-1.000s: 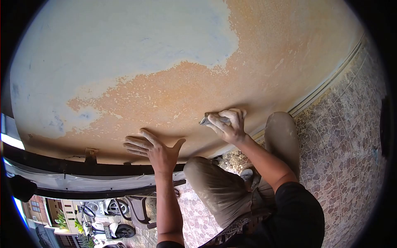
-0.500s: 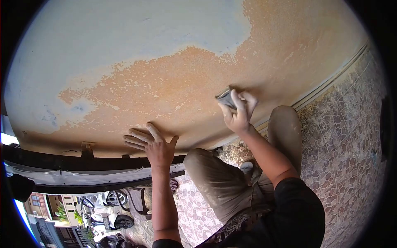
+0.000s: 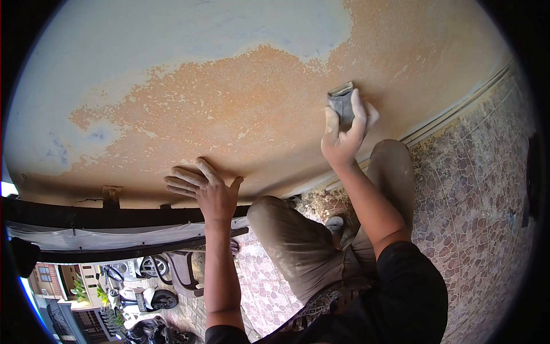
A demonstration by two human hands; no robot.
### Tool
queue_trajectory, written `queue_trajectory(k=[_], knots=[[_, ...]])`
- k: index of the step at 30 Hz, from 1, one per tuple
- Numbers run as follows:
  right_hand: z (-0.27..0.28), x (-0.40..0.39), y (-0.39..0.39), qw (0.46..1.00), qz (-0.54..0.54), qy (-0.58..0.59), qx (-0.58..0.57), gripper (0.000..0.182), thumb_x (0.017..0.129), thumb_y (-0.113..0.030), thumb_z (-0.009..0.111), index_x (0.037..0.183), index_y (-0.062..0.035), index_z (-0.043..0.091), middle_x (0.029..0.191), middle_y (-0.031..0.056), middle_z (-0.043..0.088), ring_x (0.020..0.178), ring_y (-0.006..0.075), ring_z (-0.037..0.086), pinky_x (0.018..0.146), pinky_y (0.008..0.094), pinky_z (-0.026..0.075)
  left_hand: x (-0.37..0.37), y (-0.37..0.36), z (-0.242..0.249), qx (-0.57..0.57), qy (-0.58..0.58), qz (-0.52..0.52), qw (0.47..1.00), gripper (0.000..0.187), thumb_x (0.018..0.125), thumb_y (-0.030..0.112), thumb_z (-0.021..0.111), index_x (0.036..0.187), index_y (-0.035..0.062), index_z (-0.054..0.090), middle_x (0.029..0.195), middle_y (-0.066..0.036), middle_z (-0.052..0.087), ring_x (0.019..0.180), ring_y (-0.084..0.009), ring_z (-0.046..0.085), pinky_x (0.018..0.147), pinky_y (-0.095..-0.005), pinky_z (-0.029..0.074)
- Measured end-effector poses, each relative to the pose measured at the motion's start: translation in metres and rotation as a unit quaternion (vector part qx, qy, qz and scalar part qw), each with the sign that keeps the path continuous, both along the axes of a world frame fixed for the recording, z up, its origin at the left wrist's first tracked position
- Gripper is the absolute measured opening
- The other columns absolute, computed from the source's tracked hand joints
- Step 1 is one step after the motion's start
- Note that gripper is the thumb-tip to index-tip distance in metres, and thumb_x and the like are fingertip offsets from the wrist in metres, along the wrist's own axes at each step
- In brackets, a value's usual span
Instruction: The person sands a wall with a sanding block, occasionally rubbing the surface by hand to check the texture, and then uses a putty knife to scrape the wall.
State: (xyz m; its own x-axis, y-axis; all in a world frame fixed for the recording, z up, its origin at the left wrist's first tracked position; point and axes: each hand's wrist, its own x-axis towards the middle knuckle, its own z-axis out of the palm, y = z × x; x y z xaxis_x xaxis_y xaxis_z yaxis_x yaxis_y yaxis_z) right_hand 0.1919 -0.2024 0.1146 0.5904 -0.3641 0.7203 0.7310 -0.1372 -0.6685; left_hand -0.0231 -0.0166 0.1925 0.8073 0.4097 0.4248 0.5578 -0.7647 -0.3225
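A large smooth panel [image 3: 252, 109], pale grey-blue in one part and worn orange-tan in the rest, fills the upper view. My right hand [image 3: 350, 129] pinches a folded piece of dark grey sandpaper [image 3: 342, 103] between thumb and fingers, against the orange area. Pale dust coats those fingers. Lower down to the left, my left hand [image 3: 212, 189] lies on the panel with its fingers spread, holding nothing. Between the two hands the orange coat is speckled with lighter spots.
My bent knees [image 3: 281, 229] are close to the panel's lower edge. Patterned paving [image 3: 458, 206] with pale dust spreads to the right. A dark rail [image 3: 143, 217] borders the panel at lower left; beyond it are a chair [image 3: 184, 275] and parked motorbikes [image 3: 152, 299].
My right hand has slid up and to the right across the panel with the sandpaper. My left hand stays spread on the panel while the view shifts slightly.
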Motion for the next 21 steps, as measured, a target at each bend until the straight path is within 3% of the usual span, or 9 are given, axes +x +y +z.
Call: queue_trajectory(k=[3,5,8,10,11,12,15,19,21], knots=[[-0.029,-0.008,0.015,0.999,0.009,-0.038,0.009,0.058,0.088,-0.008,0.081,0.142,-0.0107,0.059,0.117,0.0088,0.051,0.106,0.0247,0.05,0.088,0.0381,0.044,0.006,-0.001,-0.003,-0.005,-0.018,-0.002,1.0,0.124,0.073,0.06,0.087,0.154,-0.0099,0.024,0.151,-0.059,-0.01,0.136,-0.0799,-0.016,0.106,-0.0868,-0.004],[-0.089,-0.033,0.025,0.963,0.053,-0.192,-0.183,0.059,0.084,-0.015,0.084,0.138,-0.0281,0.064,0.114,0.0018,0.052,0.105,0.0209,0.052,0.088,0.0391,0.039,0.007,-0.002,-0.005,-0.006,-0.029,-0.01,1.0,0.124,0.073,0.06,0.087,0.154,-0.0104,0.024,0.15,-0.059,-0.01,0.136,-0.0799,-0.017,0.106,-0.0871,-0.005],[-0.1,-0.046,0.021,0.937,0.079,-0.18,-0.29,0.06,0.079,-0.024,0.088,0.133,-0.0413,0.065,0.11,-0.003,0.054,0.101,0.0189,0.052,0.088,0.0384,0.034,0.007,-0.001,-0.005,-0.022,-0.042,-0.018,0.999,0.126,0.072,0.059,0.088,0.154,-0.0104,0.022,0.15,-0.059,-0.011,0.136,-0.0798,-0.017,0.106,-0.0871,-0.005],[-0.051,-0.028,0.016,0.984,0.035,-0.122,-0.124,0.063,0.079,-0.024,0.089,0.136,-0.0211,0.065,0.111,0.004,0.055,0.102,0.0222,0.053,0.089,0.0394,0.034,0.004,-0.001,-0.006,-0.008,-0.03,-0.013,0.999,0.13,0.07,0.06,0.088,0.155,-0.0108,0.019,0.15,-0.058,-0.013,0.137,-0.079,-0.017,0.106,-0.0867,-0.006],[-0.028,-0.012,0.008,0.992,0.005,-0.084,-0.089,0.062,0.087,-0.01,0.082,0.142,-0.0012,0.055,0.121,0.012,0.048,0.102,0.0253,0.053,0.088,0.0402,0.046,0.004,-0.001,-0.006,-0.009,-0.031,-0.011,0.999,0.13,0.07,0.06,0.088,0.155,-0.0108,0.019,0.15,-0.058,-0.013,0.137,-0.079,-0.017,0.106,-0.0867,-0.006],[0.001,0.002,-0.004,0.998,-0.018,-0.03,-0.047,0.059,0.09,-0.006,0.079,0.142,0.0038,0.053,0.125,0.0152,0.045,0.103,0.026,0.053,0.085,0.0363,0.052,0.004,-0.003,-0.007,-0.006,-0.03,-0.006,1.0,0.132,0.07,0.061,0.087,0.155,-0.0117,0.017,0.15,-0.059,-0.013,0.137,-0.0789,-0.017,0.106,-0.0864,-0.006],[-0.015,0.004,0.006,1.0,-0.024,-0.005,0.001,0.057,0.092,-0.01,0.078,0.143,0.0006,0.054,0.124,0.0132,0.043,0.103,0.0248,0.053,0.085,0.038,0.051,0.011,-0.009,-0.006,-0.011,-0.031,0.006,0.999,0.136,0.071,0.064,0.086,0.155,-0.0135,0.013,0.149,-0.059,-0.013,0.137,-0.0792,-0.017,0.106,-0.0862,-0.007],[-0.1,-0.06,0.031,0.932,0.12,-0.182,-0.289,0.062,0.08,-0.022,0.089,0.137,-0.0231,0.065,0.112,0.0052,0.053,0.105,0.0221,0.052,0.093,0.0447,0.036,0.013,-0.01,-0.011,-0.034,-0.055,0.003,0.998,0.138,0.071,0.065,0.086,0.155,-0.0149,0.01,0.148,-0.06,-0.012,0.136,-0.0796,-0.017,0.106,-0.086,-0.006],[-0.08,-0.057,0.034,0.954,0.1,-0.16,-0.234,0.062,0.08,-0.022,0.089,0.137,-0.0227,0.065,0.112,0.0049,0.054,0.105,0.0222,0.052,0.093,0.0454,0.035,0.012,-0.004,-0.013,-0.019,-0.042,-0.002,0.999,0.139,0.07,0.064,0.086,0.155,-0.0149,0.009,0.148,-0.06,-0.013,0.136,-0.0796,-0.017,0.106,-0.0864,-0.006]])
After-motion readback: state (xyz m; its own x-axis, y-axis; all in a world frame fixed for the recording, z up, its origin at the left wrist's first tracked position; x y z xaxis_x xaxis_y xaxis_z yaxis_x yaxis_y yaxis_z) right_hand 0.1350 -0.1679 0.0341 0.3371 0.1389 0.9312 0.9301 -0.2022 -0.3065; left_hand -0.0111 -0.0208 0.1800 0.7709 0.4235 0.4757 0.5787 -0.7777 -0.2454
